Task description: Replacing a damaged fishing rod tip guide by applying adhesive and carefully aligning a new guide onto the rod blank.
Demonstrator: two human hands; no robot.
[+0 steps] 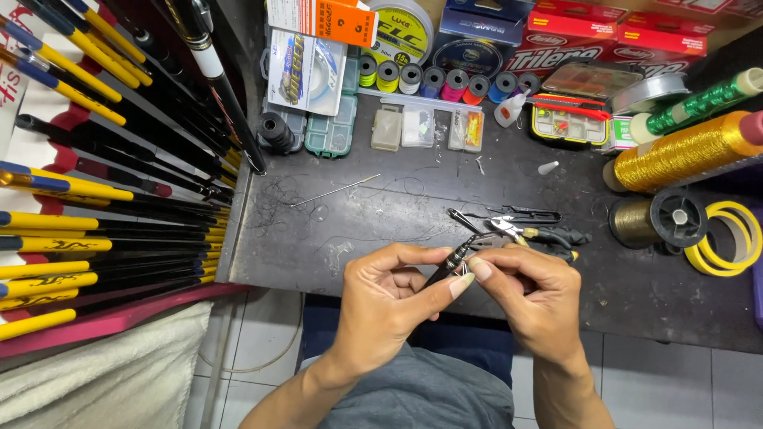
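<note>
My left hand [389, 306] and my right hand [536, 298] meet over the front edge of a dark workbench [373, 214]. Between the fingertips of both hands sits a thin black rod section with a metal line guide [453, 260]. The left thumb and forefinger pinch the rod from below. Against the guide end press the right thumb and forefinger. Just beyond my fingers lie black thread snips [517, 214] and small pliers [548, 236] with dark handles.
Yellow-and-black fishing rods [103, 199] fill a rack at the left. Thread spools [433, 79], small tackle boxes [568, 119], line packages, a gold thread cone [683, 155], a green one and yellow tape rolls [727, 238] crowd the back and right. A long needle [334, 191] lies mid-bench.
</note>
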